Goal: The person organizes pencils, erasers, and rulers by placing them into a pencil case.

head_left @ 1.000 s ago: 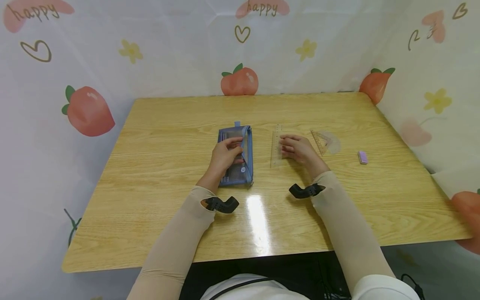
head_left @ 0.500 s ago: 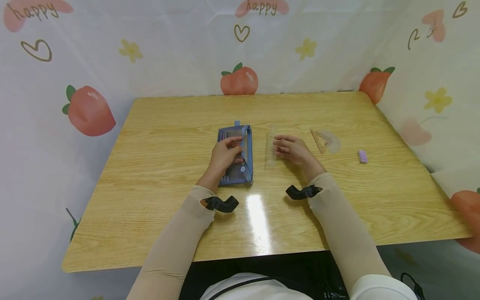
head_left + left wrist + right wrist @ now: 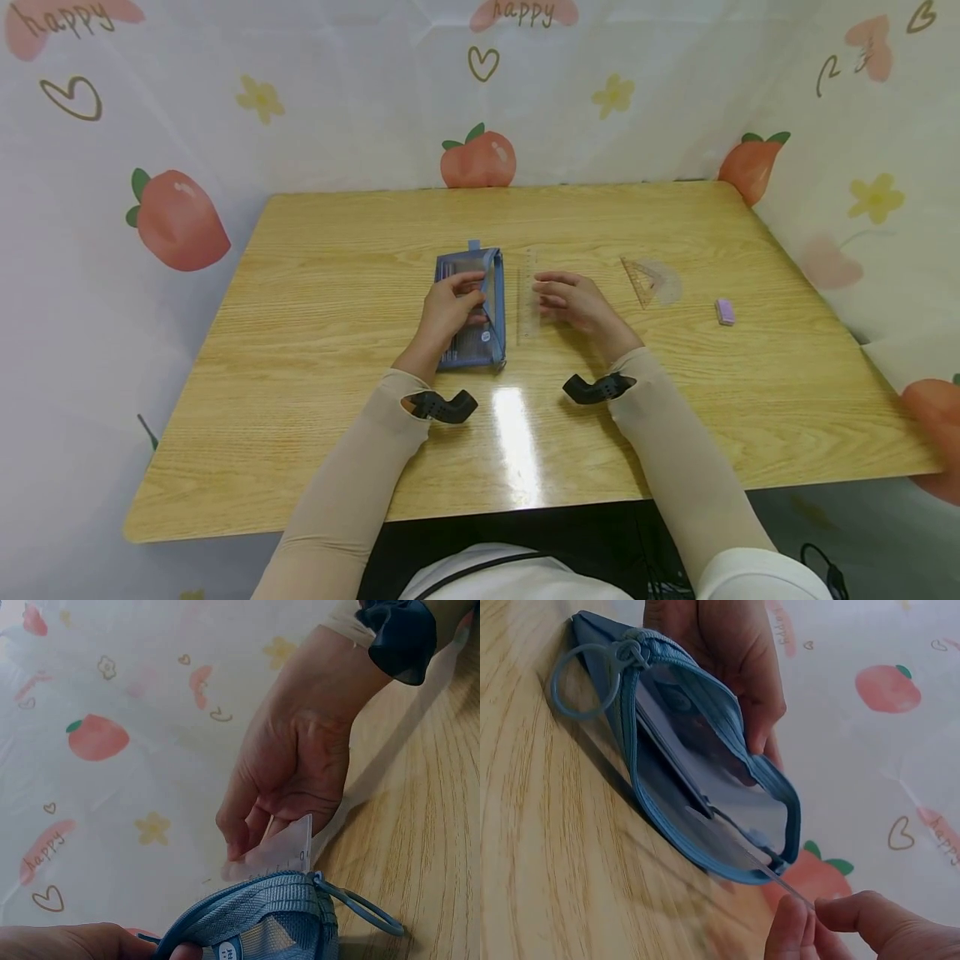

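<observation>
A blue zip pencil case [image 3: 467, 357] with mesh sides lies on the table, its zipped mouth gaping toward the right. My left hand [image 3: 447, 310] pinches the upper edge of that mouth between thumb and fingers. Between thumb and fingers of my right hand [image 3: 576, 303] is a clear plastic ruler [image 3: 528, 321], held by its long edge just right of the case. In the right wrist view the ruler [image 3: 768, 871] overlaps the mouth, and slim dark items [image 3: 676, 759] show inside. A ring pull [image 3: 564, 684] hangs from the zip.
To the right on the wooden table [image 3: 337, 250] lie a clear set square [image 3: 636, 282] and a clear protractor [image 3: 667, 285], overlapping. Farther right is a small purple-and-white block [image 3: 725, 312] like an eraser. A fruit-patterned cloth [image 3: 360, 100] hangs behind the table.
My right hand has moved left with the ruler, bringing it from well right of the pencil case to close beside its mouth. The left hand and case have stayed put.
</observation>
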